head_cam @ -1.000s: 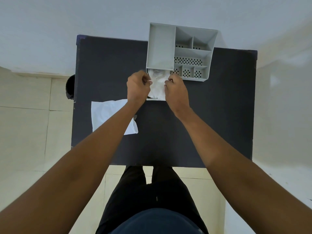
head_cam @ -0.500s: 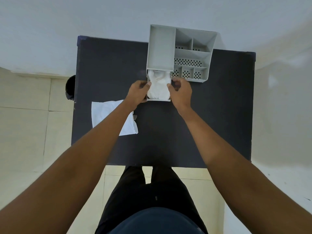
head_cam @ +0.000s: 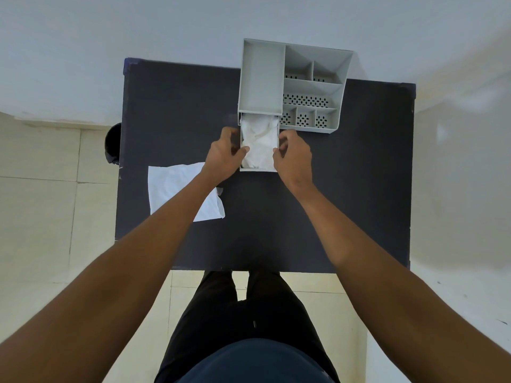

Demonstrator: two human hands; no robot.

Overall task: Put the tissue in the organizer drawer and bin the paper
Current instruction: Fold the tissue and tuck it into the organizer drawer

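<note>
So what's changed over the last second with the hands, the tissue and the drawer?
Both hands came back from over the tissue to the sides of the pulled-out drawer: the left hand now sits at its left wall with the thumb over the rim, and the right hand at its right wall. The tissue lies uncovered inside. The drawer remains open; the organizer and the white paper have not moved.

Your left hand [head_cam: 224, 156] and right hand [head_cam: 294, 156] reached forward, arms extended. Both were curled, fingers bent inward, thumbs facing each other.
</note>
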